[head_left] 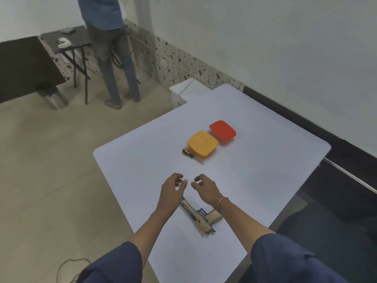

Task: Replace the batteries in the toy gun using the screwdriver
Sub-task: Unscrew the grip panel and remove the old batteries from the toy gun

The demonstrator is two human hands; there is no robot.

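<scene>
Both my hands hover over the white table (265, 170) with nothing in them. My left hand (173, 188) and right hand (205, 189) are side by side, fingers loosely curled and fingertips near each other but apart.

The toy gun (201, 216) lies flat on the table just behind my hands, beneath my wrists and between my forearms. The screwdriver (188, 153) lies untouched ahead of my fingertips, touching or just beside the near edge of an orange lidded box (202, 144). A red lidded box (222, 130) sits right beyond that one.

I judge the job barely begun: no tool in hand, no cover off, no batteries out.

My left wrist hides the gun's muzzle end, and my right wrist covers part of its grip. I can't make out the battery cover or its screw. Both boxes are shut, so I can't tell whether they hold the batteries. The screwdriver's tip is too thin to read.
</scene>
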